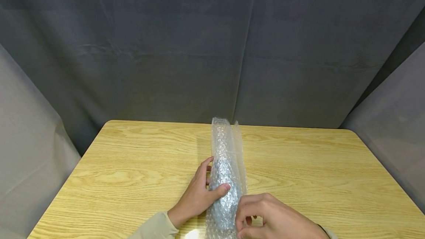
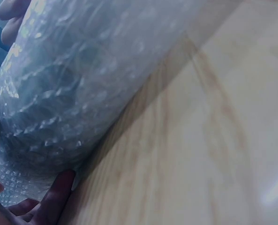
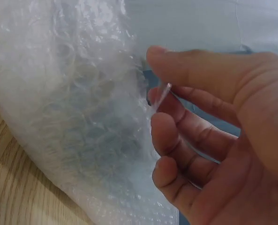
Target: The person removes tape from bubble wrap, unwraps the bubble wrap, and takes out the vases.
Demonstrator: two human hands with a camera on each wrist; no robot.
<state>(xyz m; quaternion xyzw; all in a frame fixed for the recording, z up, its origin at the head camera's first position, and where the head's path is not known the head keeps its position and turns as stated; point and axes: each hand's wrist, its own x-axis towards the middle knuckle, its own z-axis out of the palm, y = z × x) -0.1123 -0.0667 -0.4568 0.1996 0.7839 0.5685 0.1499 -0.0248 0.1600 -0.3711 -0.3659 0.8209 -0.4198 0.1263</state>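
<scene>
A long bundle of clear bubble wrap (image 1: 223,150) lies lengthwise near the middle of the table, with a bluish item inside that the wrap blurs. My left hand (image 1: 199,191) holds it from the left, thumb over the top and fingers along the side. In the left wrist view, the wrapped bundle (image 2: 82,84) bulges over the wood and fingertips (image 2: 59,187) touch its underside. At its near right side, my right hand (image 1: 272,218) pinches the wrap's loose edge. The right wrist view shows a thin clear edge between thumb and forefinger of that hand (image 3: 223,126).
The wooden table (image 1: 132,158) has rounded far corners. A dark grey curtain (image 1: 166,47) hangs behind it, with paler cloth (image 1: 26,139) at the left and more pale cloth (image 1: 395,128) at the right. The wrap reaches the table's far edge.
</scene>
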